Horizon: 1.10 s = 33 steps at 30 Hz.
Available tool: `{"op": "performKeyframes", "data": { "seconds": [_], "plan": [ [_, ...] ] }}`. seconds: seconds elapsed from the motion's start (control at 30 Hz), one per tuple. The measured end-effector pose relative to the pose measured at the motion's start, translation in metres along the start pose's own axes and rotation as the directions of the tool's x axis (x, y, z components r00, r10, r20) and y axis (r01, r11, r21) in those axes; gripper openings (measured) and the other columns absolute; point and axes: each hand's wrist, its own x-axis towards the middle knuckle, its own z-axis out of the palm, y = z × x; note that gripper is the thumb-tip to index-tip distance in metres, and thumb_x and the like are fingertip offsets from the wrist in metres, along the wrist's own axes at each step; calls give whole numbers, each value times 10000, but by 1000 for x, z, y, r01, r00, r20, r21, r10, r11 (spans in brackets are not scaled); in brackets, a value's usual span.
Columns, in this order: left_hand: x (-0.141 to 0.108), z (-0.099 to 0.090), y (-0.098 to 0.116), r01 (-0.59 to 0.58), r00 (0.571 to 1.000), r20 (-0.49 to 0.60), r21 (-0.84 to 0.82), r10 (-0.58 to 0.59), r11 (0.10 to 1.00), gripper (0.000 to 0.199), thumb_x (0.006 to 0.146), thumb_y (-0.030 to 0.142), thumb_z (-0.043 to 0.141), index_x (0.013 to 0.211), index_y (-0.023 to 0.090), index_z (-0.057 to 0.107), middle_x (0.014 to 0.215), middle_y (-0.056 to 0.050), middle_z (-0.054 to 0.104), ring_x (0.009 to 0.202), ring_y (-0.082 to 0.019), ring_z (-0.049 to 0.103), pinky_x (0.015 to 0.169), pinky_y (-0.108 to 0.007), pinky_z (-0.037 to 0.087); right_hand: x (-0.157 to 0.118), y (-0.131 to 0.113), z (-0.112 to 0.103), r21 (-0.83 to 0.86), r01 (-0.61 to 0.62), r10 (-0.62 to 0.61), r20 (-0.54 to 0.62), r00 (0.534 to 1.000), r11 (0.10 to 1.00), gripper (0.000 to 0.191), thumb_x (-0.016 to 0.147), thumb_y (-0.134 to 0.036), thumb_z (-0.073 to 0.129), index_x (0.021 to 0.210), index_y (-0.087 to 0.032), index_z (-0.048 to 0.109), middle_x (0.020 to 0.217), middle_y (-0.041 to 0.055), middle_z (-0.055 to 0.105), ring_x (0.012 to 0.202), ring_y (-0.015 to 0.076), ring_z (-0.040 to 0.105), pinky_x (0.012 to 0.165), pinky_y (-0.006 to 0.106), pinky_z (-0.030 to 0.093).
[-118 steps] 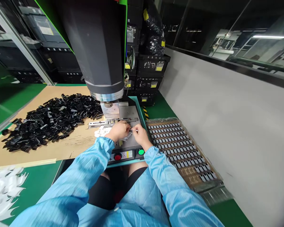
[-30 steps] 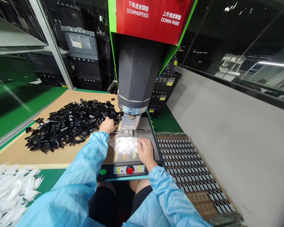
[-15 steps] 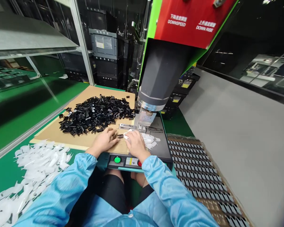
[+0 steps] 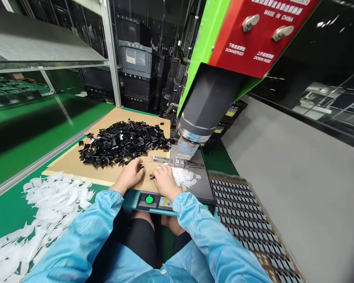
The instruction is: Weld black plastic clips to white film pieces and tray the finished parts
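My left hand (image 4: 131,174) is over the brown board (image 4: 65,161), its fingers curled closed around a small dark piece (image 4: 141,167) that is mostly hidden. Beside it, my right hand (image 4: 166,181) is closed with fingertips down on a small black plastic part (image 4: 152,177). A small pile of white film pieces (image 4: 184,177) lies just right of that hand, on the machine's grey plate (image 4: 199,188). Beyond my hands a metal fixture (image 4: 162,159) sits under the press head (image 4: 187,148). A large heap of black plastic parts (image 4: 120,141) covers the far board.
Loose white film pieces (image 4: 56,200) spread over the green table at left. A green button (image 4: 149,199) is on the machine's front panel. The red and green press housing (image 4: 242,43) overhangs at right. Trays of grey parts (image 4: 247,216) lie lower right.
My hands have drawn slightly apart. The black part that lay between them is now under my right fingertips, partly covered. The camera view has shifted and tilted, showing more of the press housing.
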Motion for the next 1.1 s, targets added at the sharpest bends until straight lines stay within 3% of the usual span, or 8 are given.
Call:
{"op": "performKeyframes", "data": {
  "seconds": [0.2, 0.3, 0.37, 0.47, 0.6, 0.7, 0.8, 1.1],
  "plan": [
    [-21, -12, -14, -80, 987, 159, 305, 32, 949, 284, 993, 286, 522, 1161, 265, 749, 1195, -112, 726, 1103, -302, 706, 1004, -418, 549, -10, 2, -13, 27, 35, -35, 29, 999, 999, 171, 989, -160, 616, 1132, -225, 683, 1081, 93, 719, 1119, 290, 590, 1031, 450, 441],
    [-24, -21, -20, -131, 976, 213, 380, 51, 915, 319, 980, 262, 524, 1202, 253, 754, 1207, -118, 755, 1105, -324, 713, 1009, -449, 546, -22, 22, -22, 175, -90, 109, -104, 989, 980, 210, 1005, -152, 591, 1169, -235, 695, 1131, 80, 733, 1086, 278, 602, 972, 414, 478],
    [-20, -22, -16, -132, 977, 205, 344, 63, 930, 321, 1003, 307, 524, 1217, 258, 758, 1232, -102, 767, 1123, -322, 714, 1015, -449, 549, -32, 45, -27, 269, -193, 250, -193, 949, 944, 241, 991, -121, 584, 1170, -231, 702, 1138, 75, 744, 1075, 277, 613, 964, 411, 495],
    [-5, -9, 10, -122, 989, 108, 180, 103, 976, 341, 1036, 444, 545, 1239, 276, 761, 1274, -60, 772, 1175, -293, 706, 1029, -412, 555, -47, 84, -29, 309, -334, 421, -281, 862, 891, 239, 969, -104, 579, 1126, -224, 714, 1092, 78, 754, 1038, 286, 630, 942, 418, 509],
    [29, 33, 70, -258, 966, 5, 27, 258, 966, 336, 1059, 444, 558, 1241, 260, 772, 1245, -59, 782, 1161, -268, 702, 1060, -395, 540, -53, 116, -24, 233, -411, 471, -356, 807, 881, 224, 994, -152, 580, 1151, -223, 723, 1104, 95, 758, 1018, 293, 640, 931, 420, 490],
    [56, 67, 107, -287, 958, -7, 40, 287, 957, 294, 1064, 397, 576, 1219, 248, 777, 1208, -75, 783, 1123, -271, 701, 1023, -398, 543, -50, 120, -22, 106, -462, 469, -333, 818, 881, 196, 1044, -256, 595, 1183, -223, 730, 1112, 100, 754, 1015, 285, 622, 918, 399, 446],
    [72, 89, 125, -270, 962, -2, 138, 273, 953, 249, 1061, 359, 586, 1160, 238, 780, 1137, -98, 773, 1075, -287, 692, 971, -405, 536, -47, 116, -24, -19, -485, 465, -255, 848, 874, 246, 1088, -348, 555, 1230, -237, 722, 1134, 106, 733, 1058, 281, 581, 921, 390, 399],
    [68, 94, 140, -340, 940, 80, 304, 331, 890, 284, 1052, 367, 569, 1246, 220, 714, 1194, -137, 702, 1106, -318, 649, 952, -433, 509, -45, 104, -37, -121, -480, 467, -122, 876, 869, 349, 1063, -289, 533, 1399, -249, 619, 1244, 135, 647, 1171, 319, 482, 978, 443, 380]
  ]
}}
